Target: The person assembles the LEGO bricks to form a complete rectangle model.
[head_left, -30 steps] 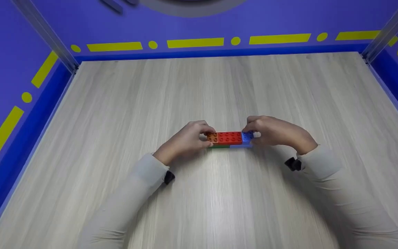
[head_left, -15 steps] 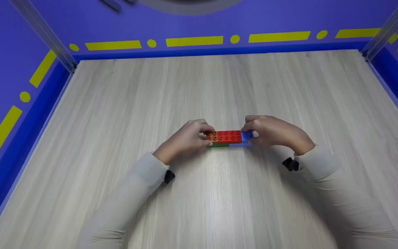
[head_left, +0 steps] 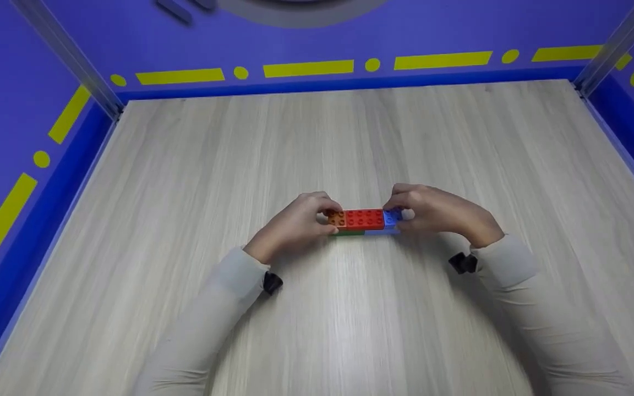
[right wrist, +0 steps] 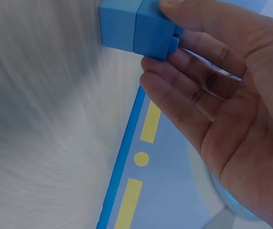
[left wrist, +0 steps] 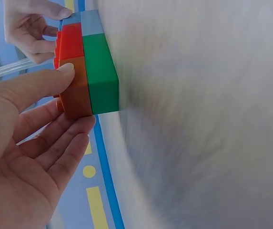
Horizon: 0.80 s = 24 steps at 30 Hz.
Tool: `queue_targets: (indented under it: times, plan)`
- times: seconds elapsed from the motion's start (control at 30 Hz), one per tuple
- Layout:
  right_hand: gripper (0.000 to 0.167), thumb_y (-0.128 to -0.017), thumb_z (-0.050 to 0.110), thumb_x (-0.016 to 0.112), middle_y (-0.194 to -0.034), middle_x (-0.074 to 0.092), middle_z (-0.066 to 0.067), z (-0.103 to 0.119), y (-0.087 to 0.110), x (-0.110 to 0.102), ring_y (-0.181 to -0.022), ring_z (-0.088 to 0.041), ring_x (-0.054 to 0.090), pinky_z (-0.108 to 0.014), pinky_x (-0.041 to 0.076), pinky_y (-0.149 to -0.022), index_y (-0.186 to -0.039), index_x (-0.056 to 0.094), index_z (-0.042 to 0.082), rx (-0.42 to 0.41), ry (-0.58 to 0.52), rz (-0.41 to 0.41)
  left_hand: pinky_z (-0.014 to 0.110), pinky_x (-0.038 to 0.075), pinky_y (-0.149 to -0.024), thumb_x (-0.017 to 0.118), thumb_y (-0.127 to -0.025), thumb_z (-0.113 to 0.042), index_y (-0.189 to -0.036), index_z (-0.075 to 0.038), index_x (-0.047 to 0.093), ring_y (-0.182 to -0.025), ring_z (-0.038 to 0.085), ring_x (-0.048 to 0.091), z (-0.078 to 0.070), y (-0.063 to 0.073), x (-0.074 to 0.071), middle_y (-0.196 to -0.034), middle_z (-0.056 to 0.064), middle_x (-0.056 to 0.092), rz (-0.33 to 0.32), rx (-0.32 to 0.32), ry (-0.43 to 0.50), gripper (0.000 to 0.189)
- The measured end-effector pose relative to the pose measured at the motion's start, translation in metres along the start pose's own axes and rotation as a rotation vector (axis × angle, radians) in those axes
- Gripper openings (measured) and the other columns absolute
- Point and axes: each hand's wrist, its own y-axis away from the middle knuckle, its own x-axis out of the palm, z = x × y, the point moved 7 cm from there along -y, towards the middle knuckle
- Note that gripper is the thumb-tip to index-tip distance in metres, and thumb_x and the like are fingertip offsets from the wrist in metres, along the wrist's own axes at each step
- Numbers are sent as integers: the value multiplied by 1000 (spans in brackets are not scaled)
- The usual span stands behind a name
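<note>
Two layers of toy building bricks form one straight bar in the middle of the table. On top, a red brick (head_left: pixel 365 219) lies between an orange brick (head_left: pixel 340 220) at the left end and a blue brick (right wrist: pixel 153 31) at the right end. Beneath them are a green brick (left wrist: pixel 103 74) and a light blue brick (right wrist: pixel 118 24). My left hand (head_left: pixel 294 226) pinches the orange brick, thumb on its near side and fingers on the far side. With thumb and fingers, my right hand (head_left: pixel 442 210) pinches the blue brick. Studs on both end bricks are partly hidden by fingers.
The wood-grain table (head_left: pixel 339 319) lies under both forearms. Purple-blue walls (head_left: pixel 306 44) with yellow dashes and dots enclose its back and sides. A small black piece (head_left: pixel 273 282) sits at the left cuff, another black piece (head_left: pixel 463 263) at the right.
</note>
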Motion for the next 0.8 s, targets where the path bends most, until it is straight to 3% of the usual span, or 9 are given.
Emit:
queue_targets:
  times: [0.33, 0.8]
  plan:
    - [31, -83, 8, 71, -105, 61, -6, -16, -2, 0, -93, -23, 58, -39, 52, -83, -113, 69, 6, 41, -136, -6, 34, 49, -96, 72, -85, -10, -120, -5, 67, -108, 20, 58, 10, -3, -3, -115, 8, 63, -15, -34, 142, 36]
    - [33, -87, 9, 67, -114, 61, -12, -50, -17, -7, -104, -26, 59, -46, 49, -94, -119, 66, 1, 145, -365, -73, 32, 47, -98, 68, -89, -12, -128, -4, 60, -112, 20, 59, 34, -27, -14, -127, 9, 61, -101, -139, 308, 41]
